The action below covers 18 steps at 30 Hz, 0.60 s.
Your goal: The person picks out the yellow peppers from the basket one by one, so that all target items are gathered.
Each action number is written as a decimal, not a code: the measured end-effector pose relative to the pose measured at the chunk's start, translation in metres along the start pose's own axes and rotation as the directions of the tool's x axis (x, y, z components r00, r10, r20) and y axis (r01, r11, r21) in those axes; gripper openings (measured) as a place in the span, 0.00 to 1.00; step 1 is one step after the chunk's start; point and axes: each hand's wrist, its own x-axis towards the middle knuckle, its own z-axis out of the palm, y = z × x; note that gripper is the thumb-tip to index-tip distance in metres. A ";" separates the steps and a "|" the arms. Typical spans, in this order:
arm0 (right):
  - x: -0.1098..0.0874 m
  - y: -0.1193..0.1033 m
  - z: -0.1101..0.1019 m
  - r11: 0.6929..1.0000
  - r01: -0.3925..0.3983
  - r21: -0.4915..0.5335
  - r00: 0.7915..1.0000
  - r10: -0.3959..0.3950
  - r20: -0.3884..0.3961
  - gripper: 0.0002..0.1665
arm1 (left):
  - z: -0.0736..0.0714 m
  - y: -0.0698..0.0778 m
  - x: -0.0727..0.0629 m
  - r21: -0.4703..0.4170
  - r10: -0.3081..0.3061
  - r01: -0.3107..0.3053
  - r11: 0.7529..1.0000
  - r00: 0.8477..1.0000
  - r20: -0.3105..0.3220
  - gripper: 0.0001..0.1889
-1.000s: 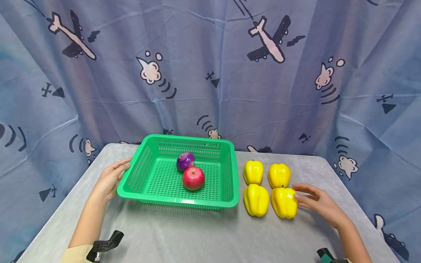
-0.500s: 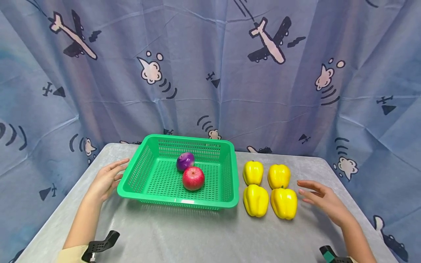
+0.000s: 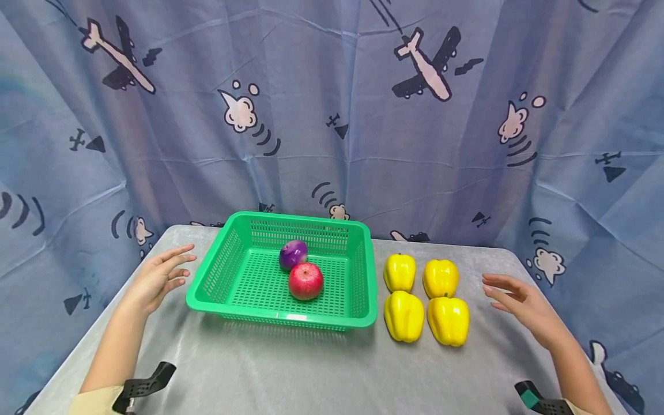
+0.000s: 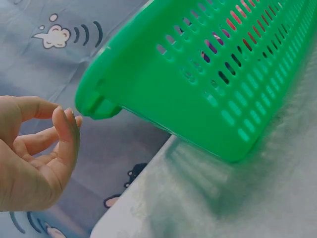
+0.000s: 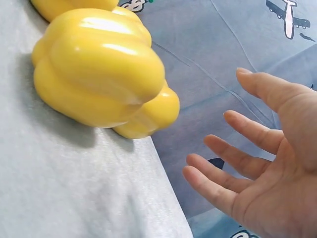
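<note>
A green slotted plastic basket (image 3: 282, 319) stands on the table, holding a purple onion (image 3: 293, 254) and a red apple (image 3: 305, 281) that lie close together. To its right, several yellow bell peppers sit in two rows, the front right one (image 3: 448, 321) being nearest my right hand (image 3: 528, 308). That hand is apart from the peppers; in the right wrist view its fingers (image 5: 237, 158) are spread and hold nothing. Left of the basket, my left hand (image 3: 155, 279) is raised and apart from the rim, its fingers loosely bent in the left wrist view with nothing between them.
A grey-white cloth-like surface covers the table (image 3: 270, 374). Behind and at both sides hangs a blue curtain (image 3: 301, 115) printed with airplanes. Each wrist wears a black camera mount, the left one (image 3: 147, 383) and the right one (image 3: 539, 400).
My left hand has let go of the basket's rim and moved left. My right hand has drawn away from the front right pepper to the right. Basket and peppers have stayed put.
</note>
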 end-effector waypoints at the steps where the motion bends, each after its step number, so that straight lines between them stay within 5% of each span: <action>1: 0.000 -0.001 -0.002 1.000 0.005 -0.009 1.000 -0.005 -0.006 0.38 | 0.000 0.003 0.000 -0.002 0.002 -0.002 1.000 1.000 0.002 0.13; 11: 0.000 -0.011 -0.021 0.994 0.039 -0.099 0.996 -0.047 -0.079 0.37 | 0.003 0.032 0.002 0.096 0.069 -0.070 0.993 0.998 0.015 0.08; 18: 0.004 -0.025 -0.034 0.980 0.033 -0.195 0.990 -0.059 -0.127 0.37 | 0.011 0.050 0.011 0.173 0.109 -0.113 0.979 0.994 0.029 0.13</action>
